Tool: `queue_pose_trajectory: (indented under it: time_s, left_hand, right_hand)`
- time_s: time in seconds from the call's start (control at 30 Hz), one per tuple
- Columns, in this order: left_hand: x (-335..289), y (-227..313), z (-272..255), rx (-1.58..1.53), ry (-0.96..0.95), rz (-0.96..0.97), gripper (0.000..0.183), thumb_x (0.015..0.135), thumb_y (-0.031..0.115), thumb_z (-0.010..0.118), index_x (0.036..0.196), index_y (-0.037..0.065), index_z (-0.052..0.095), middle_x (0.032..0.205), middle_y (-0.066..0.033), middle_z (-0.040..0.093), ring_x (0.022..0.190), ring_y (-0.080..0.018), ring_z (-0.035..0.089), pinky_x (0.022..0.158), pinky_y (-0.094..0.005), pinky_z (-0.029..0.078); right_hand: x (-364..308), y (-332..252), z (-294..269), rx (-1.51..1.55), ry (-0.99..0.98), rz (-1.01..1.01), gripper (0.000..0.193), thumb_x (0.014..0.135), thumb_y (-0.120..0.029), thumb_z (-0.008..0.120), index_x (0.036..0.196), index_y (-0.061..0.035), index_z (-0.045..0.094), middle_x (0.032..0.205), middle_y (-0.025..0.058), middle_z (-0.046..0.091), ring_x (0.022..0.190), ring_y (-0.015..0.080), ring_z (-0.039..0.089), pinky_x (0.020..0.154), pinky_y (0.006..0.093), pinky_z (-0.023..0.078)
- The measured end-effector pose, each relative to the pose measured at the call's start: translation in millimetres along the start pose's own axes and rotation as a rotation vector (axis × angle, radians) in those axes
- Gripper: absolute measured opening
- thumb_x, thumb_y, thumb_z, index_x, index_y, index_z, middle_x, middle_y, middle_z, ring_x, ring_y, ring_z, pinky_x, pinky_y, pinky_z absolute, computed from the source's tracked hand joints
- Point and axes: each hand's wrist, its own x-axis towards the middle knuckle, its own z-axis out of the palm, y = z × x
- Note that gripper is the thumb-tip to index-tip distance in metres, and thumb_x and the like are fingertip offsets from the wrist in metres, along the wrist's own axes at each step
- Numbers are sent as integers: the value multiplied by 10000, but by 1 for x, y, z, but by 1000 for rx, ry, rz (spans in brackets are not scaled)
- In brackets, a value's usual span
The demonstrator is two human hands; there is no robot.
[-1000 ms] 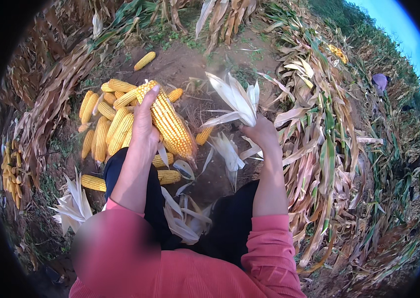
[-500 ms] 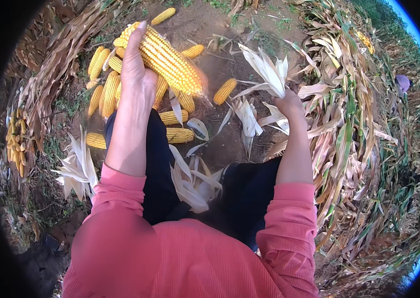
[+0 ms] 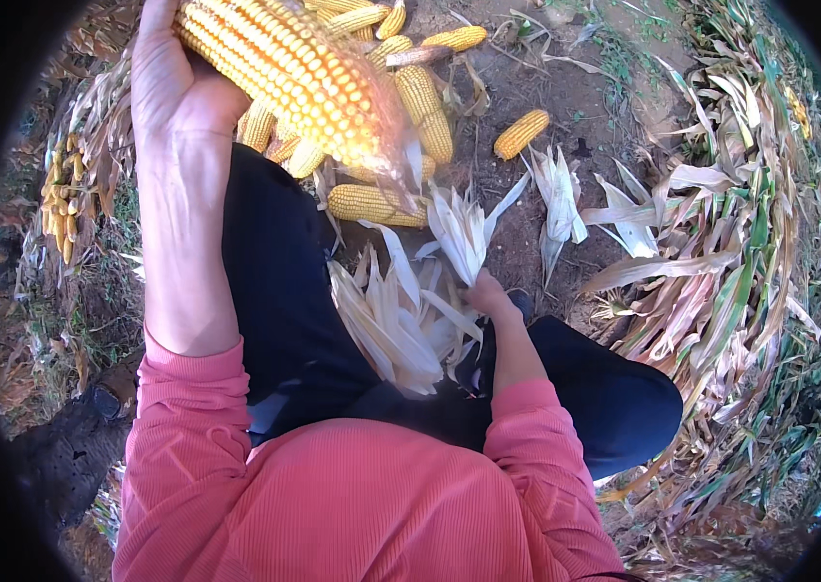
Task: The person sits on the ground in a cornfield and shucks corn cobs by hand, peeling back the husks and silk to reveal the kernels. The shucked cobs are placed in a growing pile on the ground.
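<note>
Left hand clamped on bare cob above pile, right hand seemingly closed on stripped husks; husking done, dropping both left.

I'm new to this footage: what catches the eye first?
A big yellow corn cob, held up in the left hand at top centre. Below it the right hand grips pale husks over the lap. More cobs lie piled on the dirt beyond.
</note>
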Motion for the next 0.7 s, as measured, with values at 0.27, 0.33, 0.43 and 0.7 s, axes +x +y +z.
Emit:
queue_pose_trajectory:
  time_s: [0.27,0.33,0.43,0.7]
  left_hand:
    - [-13,17,-8,-4,-33,23,244,805,333,689,878,102,664,810,-64,675,702,-213,631,669,-344,528]
    - [-20,18,-7,3,-44,26,240,805,319,692,899,101,660,821,-61,671,725,-216,626,688,-354,521]
    - [-21,21,-9,-39,-1,-62,230,805,290,696,935,104,654,856,-53,665,764,-220,617,713,-364,511]
    - [3,21,-40,33,77,-23,287,832,188,683,1081,69,604,1026,-64,643,961,-185,610,889,-377,494]
  right_hand:
    - [-78,-123,65,-378,-269,-522,288,830,-133,469,1056,41,504,970,230,651,886,342,657,814,397,505]
    - [-99,-155,64,-379,-531,-748,305,812,-157,530,1050,33,547,978,209,657,927,326,647,809,391,507]
    - [-85,-153,86,-350,-670,-946,261,798,-185,576,1005,-30,613,1011,180,657,958,328,636,817,395,505]
    - [-38,-151,-45,-202,-402,-500,409,710,-174,664,1080,-15,594,1018,164,638,910,297,631,708,367,519]
